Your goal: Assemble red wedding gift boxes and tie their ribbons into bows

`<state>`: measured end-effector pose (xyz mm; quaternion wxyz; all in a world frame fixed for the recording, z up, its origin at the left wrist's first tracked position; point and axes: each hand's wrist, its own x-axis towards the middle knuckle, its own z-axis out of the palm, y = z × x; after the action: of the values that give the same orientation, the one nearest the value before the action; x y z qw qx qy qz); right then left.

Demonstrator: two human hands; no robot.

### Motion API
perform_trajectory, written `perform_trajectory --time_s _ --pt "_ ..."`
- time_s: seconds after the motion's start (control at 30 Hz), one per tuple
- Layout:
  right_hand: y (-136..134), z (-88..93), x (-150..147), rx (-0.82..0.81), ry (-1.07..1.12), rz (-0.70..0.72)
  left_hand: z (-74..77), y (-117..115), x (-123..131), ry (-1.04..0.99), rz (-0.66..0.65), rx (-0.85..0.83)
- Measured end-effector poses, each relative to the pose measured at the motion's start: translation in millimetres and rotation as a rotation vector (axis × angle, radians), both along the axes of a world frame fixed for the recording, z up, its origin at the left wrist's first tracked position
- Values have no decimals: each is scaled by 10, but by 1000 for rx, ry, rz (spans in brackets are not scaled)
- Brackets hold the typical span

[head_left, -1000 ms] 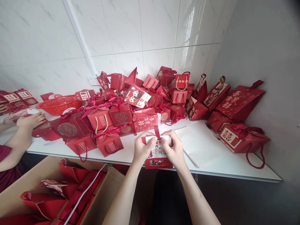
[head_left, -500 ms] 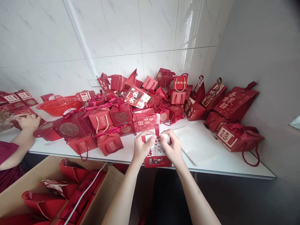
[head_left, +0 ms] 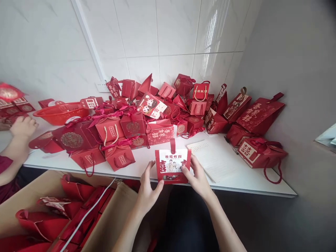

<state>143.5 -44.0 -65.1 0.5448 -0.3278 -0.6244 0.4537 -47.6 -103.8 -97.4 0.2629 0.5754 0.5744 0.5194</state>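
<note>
A red and white gift box (head_left: 173, 157) stands at the table's front edge, with a cartoon couple printed on its face, a small window low down and a ribbon loop on top. My right hand (head_left: 197, 176) grips its right side, thumb across the front and fingers behind. At the lower left corner is my left hand (head_left: 148, 187), its thumb and fingers spread apart. The thumb tip lies close to the box; whether it touches, I cannot tell. Behind the box, a pile of red gift boxes (head_left: 133, 126) covers the middle of the table.
An open notebook (head_left: 210, 162) lies right of the box. More red boxes (head_left: 258, 115) stack against the right wall. An orange-red basket (head_left: 61, 113) stands left, near a co-worker's hand (head_left: 24, 126). Below, a carton (head_left: 119, 201) holds red boxes, with a white cable (head_left: 89, 213) across it.
Both hands have left the box's top near the ribbon: the right slid down to its side, the left let go and spread. More of the box's front shows. The co-worker's hand moved left.
</note>
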Motion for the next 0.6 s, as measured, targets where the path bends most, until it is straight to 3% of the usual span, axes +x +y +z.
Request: perform_trajectory --time_s 0.13,0.27,0.43,0.6 --pt "-73 2 4 -237 365 -11 110 -90 80 -1 3 -117" --pt "-193 66 -52 -389 722 84 347 -206 257 -221 -106 -3" --pt "-366 138 -167 -419 801 178 617 -376 398 -30 -129 274" --pt "-516 3 -279 -488 787 107 662 -430 462 158 7 436"
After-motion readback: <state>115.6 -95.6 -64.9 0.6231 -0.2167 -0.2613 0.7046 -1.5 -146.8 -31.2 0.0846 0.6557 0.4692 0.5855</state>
